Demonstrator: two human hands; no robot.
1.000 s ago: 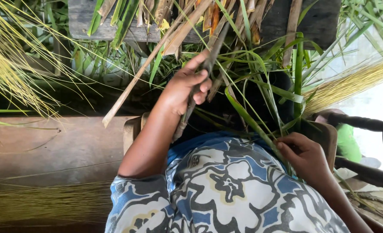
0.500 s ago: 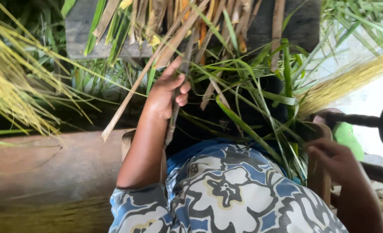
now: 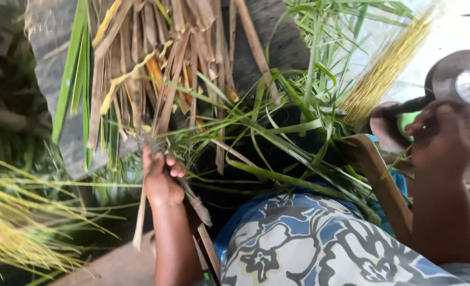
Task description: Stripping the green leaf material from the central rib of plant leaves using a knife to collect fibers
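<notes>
Gripping a dark, slim stalk [image 3: 184, 182], the left hand [image 3: 160, 180] sits at lower centre-left of the frame, fingers curled shut around it. That stalk's long axis runs diagonally, from the dry brown leaf bundle [image 3: 155, 63] at upper left down toward the patterned cloth [image 3: 309, 243] at the bottom (its lower end pokes out below the fist). The right hand [image 3: 442, 135], at the right edge, is much farther from the stalk and closes around a dark handle [image 3: 399, 108]. Green leaf blades [image 3: 288, 132] fan across the middle between both hands. No container shows; yellow fibres [image 3: 12, 222] lie lower left.
</notes>
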